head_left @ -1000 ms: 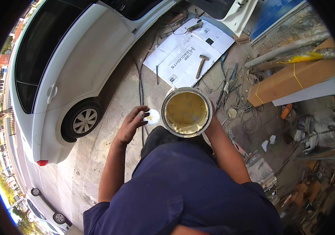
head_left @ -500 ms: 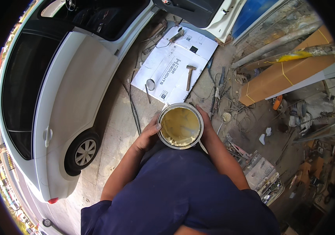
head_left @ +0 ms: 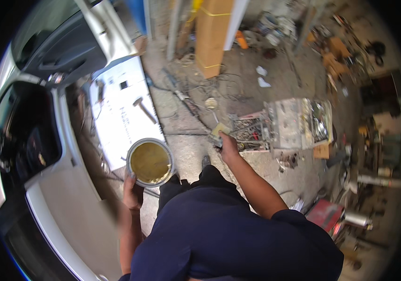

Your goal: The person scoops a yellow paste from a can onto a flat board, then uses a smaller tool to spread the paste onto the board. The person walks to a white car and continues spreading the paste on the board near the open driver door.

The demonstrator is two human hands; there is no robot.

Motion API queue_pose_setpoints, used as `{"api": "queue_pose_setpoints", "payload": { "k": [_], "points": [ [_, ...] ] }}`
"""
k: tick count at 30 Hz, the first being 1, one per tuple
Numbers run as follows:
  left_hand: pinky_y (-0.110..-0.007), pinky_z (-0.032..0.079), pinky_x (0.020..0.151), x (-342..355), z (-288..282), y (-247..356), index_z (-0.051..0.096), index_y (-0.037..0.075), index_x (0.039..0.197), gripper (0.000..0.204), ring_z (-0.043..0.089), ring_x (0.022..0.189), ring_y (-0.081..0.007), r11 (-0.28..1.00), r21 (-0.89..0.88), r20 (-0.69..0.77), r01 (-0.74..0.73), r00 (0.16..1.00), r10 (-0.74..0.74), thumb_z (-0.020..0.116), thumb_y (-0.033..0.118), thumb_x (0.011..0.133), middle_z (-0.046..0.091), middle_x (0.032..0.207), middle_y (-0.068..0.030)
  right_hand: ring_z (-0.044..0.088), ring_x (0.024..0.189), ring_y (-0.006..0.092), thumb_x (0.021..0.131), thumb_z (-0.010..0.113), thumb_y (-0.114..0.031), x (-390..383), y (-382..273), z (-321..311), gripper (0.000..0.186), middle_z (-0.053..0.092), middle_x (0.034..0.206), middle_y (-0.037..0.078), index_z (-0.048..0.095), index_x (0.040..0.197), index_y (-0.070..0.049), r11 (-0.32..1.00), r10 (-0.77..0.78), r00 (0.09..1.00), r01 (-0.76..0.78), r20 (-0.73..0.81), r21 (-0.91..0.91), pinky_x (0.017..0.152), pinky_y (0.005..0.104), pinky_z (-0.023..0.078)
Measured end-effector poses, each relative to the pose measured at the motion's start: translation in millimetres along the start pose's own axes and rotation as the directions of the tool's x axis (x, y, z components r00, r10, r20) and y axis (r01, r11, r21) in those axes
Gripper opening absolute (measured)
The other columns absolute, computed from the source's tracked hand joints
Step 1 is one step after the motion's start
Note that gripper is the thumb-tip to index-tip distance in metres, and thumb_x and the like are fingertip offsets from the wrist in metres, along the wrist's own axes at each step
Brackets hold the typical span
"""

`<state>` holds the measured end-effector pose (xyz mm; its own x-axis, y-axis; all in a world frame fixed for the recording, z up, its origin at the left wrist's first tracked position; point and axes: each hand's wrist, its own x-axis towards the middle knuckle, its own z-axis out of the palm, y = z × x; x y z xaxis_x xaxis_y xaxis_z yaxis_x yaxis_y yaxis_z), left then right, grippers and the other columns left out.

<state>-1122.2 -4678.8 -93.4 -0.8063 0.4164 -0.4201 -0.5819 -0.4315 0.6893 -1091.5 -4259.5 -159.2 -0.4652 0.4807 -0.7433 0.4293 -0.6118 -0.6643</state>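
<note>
Holding a can (head_left: 128,165) of yellow paste (head_left: 148,160) in my left grip (head_left: 134,194).
My right grip (head_left: 229,147) pinches a flat yellowish piece (head_left: 220,129) near an open, cluttered toolbox (head_left: 278,125); bare floor (head_left: 187,149) shows between can and toolbox.

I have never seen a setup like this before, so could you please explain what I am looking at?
There is no machine here: these are a person's own two bare hands. The view comes from a wide camera worn on the head, looking down, so straight edges bend near the rim.

The left hand holds an open tin with yellowish paste inside. The right hand holds a flat yellowish piece; its exact kind is unclear.

On the ground lies a white sheet with a hammer on it. An open toolbox sits to the right, and a car stands on the left.
</note>
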Motion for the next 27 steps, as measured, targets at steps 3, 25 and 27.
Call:
{"api": "queue_pose_setpoints", "payload": {
  "k": [3,25,27],
  "points": [
    [-0.055,0.041,0.125,15.6,20.8,-19.8,0.043,0.008,0.168,0.074,0.053,0.152,-0.0300,0.999,0.034,0.007,-0.002,1.000,0.002,0.060,0.051,0.109,0.053,0.168,-0.0111,0.069,0.064,0.0205,0.105,0.072,-0.034,5.0,20.9,-71.8,0.024,0.075,0.088,0.005,0.071,0.107,-0.010,0.996,0.028,0.997,-0.022,-0.065,0.086,0.049,0.0340,0.045],
    [-0.059,0.048,0.114,217.2,625.3,-306.6,0.051,0.016,0.159,0.066,0.057,0.141,-0.0279,0.706,0.695,0.442,0.136,0.694,-0.568,0.067,0.052,0.106,0.056,0.157,-0.0055,0.070,0.086,0.0226,0.100,0.075,-0.036,-68.2,-9.9,-537.4,0.034,0.071,0.105,0.008,0.072,0.121,-0.009,0.721,-0.023,0.772,0.453,-0.636,0.524,0.065,0.0379,0.054],
    [-0.062,0.046,0.114,236.2,673.5,-344.4,0.053,0.019,0.158,0.068,0.057,0.140,-0.0275,0.661,0.741,0.433,0.121,0.665,-0.608,0.070,0.055,0.103,0.056,0.157,-0.0029,0.069,0.085,0.0217,0.102,0.074,-0.032,-73.1,46.6,-570.0,0.030,0.071,0.105,0.008,0.072,0.120,-0.008,0.784,-0.184,0.663,0.545,-0.726,0.299,0.065,0.0371,0.054]
  ]
}}
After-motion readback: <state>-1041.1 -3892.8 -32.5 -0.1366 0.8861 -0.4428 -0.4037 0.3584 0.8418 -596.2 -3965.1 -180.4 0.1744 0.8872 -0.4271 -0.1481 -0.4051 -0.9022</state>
